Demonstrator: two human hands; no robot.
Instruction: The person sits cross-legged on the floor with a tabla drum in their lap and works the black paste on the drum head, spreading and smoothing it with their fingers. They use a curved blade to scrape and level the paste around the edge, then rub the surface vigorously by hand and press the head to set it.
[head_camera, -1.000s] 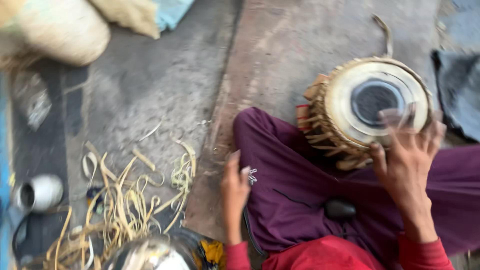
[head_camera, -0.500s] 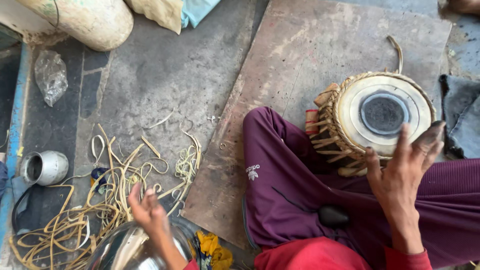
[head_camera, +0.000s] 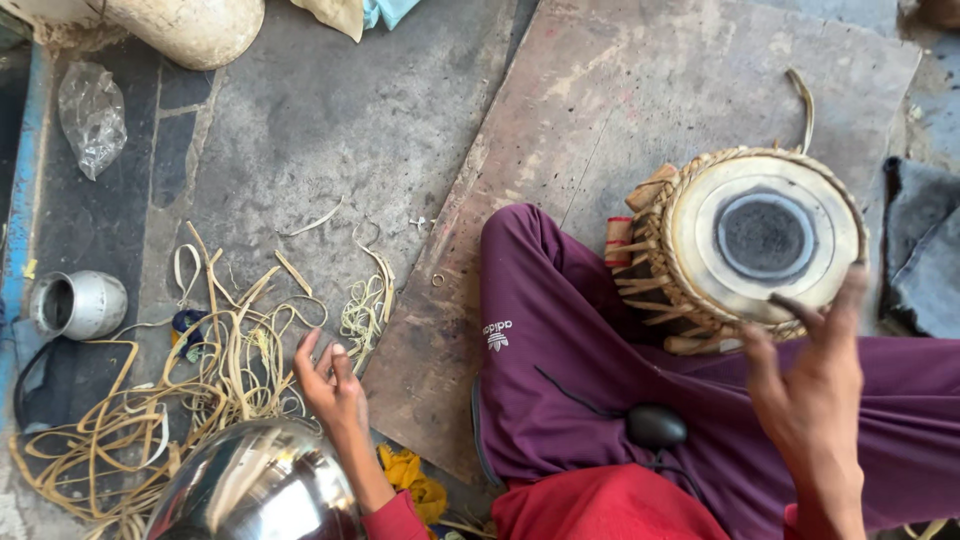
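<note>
The left hand (head_camera: 332, 385), drawn off the lap since a second ago, is now held empty with fingers apart over the leather strips (head_camera: 150, 420), while the right hand (head_camera: 815, 385), fingers spread, is kept against the drum (head_camera: 745, 245) resting on the knee.

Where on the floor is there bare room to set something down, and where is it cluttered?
Free: the grey floor between the plastic bag and the board, and the board's upper part above the drum. Crowded: the strips by the left hand, between the metal cup and steel bowl. The right hand is at the drum's rim.
</note>
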